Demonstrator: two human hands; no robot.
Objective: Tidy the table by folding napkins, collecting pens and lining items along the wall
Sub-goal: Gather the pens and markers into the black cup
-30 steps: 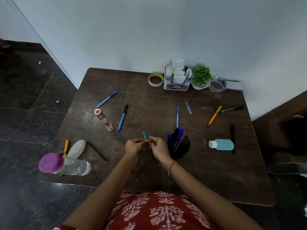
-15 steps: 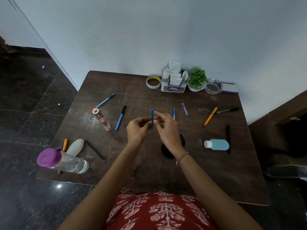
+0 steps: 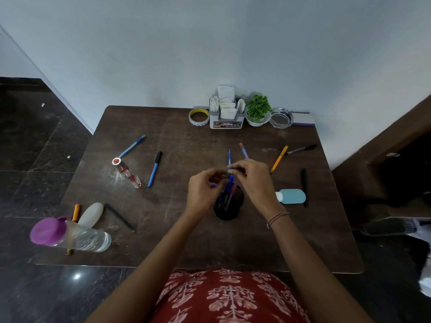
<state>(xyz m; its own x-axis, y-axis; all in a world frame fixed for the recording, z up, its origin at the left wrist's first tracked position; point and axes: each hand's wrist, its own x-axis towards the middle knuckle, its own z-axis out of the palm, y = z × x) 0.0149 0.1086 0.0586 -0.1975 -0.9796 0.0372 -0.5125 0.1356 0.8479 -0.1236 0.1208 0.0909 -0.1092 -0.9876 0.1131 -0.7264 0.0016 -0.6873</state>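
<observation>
Plainly, our right hand (image 3: 254, 180) pinches a small pen (image 3: 227, 175) at its fingertips, right above the black pen cup (image 3: 227, 212). Our left hand (image 3: 205, 190) curls in at the same spot, but blur keeps us from telling whether it grips the pen or only steadies it. We judge the pen is held over the cup's mouth so that it can drop in beside the blue pens (image 3: 230, 184) standing there. Its colour, and whether it is capped, we cannot make out, and both hands hide much of the cup's rim. Outward on the table (image 3: 186, 241) lie pens not yet collected. A thin blue pen (image 3: 229, 157) and a purple pen (image 3: 243, 151) lie just beyond our fingers, their near ends covered. An orange pen (image 3: 278, 158), a grey pen (image 3: 300, 149) and a black marker (image 3: 304, 183) lie to the right. A black-capped blue pen (image 3: 155, 169) and a light blue pen (image 3: 133, 145) lie to the left. Against the wall (image 3: 210, 54) stand a tape roll (image 3: 198, 116), a napkin holder (image 3: 227, 123) with folded napkins (image 3: 226, 106), a potted plant (image 3: 258, 110) and a glass dish (image 3: 281, 117), which we take as already lined up. The teal bottle (image 3: 291, 196), the small glass bottle (image 3: 127, 173) and the white bottle (image 3: 91, 214) lie well apart from the wall. At the near left corner the purple-capped bottle (image 3: 70, 236) covers the middle of a second orange pen (image 3: 75, 212).
</observation>
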